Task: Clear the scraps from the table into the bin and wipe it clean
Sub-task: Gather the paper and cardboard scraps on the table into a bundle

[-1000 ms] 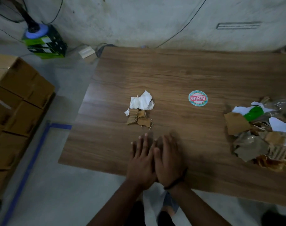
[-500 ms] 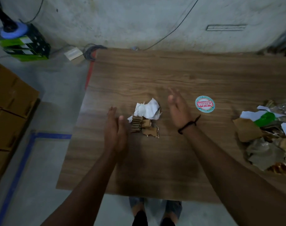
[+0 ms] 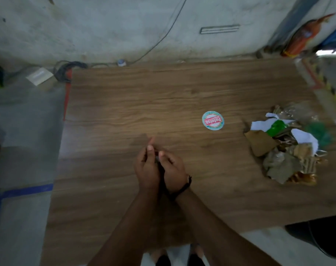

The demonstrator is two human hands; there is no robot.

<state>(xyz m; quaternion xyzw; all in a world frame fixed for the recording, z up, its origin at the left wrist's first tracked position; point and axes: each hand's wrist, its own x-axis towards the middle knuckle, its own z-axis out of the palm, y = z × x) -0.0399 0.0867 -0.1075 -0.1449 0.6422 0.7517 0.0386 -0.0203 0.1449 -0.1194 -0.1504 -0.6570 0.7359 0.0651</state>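
Both hands cupped together at centre frame, just below the middle of the table (image 3: 182,89). Left hand (image 3: 147,167) and right hand (image 3: 172,168) pressed side by side, palms facing in, curled round something dark barely showing in the gap between the thumbs; likely a small clump of scraps, though too hidden to say for sure. Dark band round the right wrist.

Still to clear: a big heap of scraps (image 3: 286,146) at the right of the frame, well apart from the hands — torn brown card, white paper, a green wrapper, crinkled clear plastic. Round sticker (image 3: 213,120) lying flat between hands and heap, right of centre.

Step in hand, by the look of it: gathering, with the first small load scooped up and ready to carry off. Far from finished; no wiping begun, no cloth in sight.

Bin not clearly in view; a dark shape (image 3: 320,235) at lower right, off the table edge, possibly it, hard to tell. Next move calls for keeping the cup tight so nothing slips out underneath, and finding the bin
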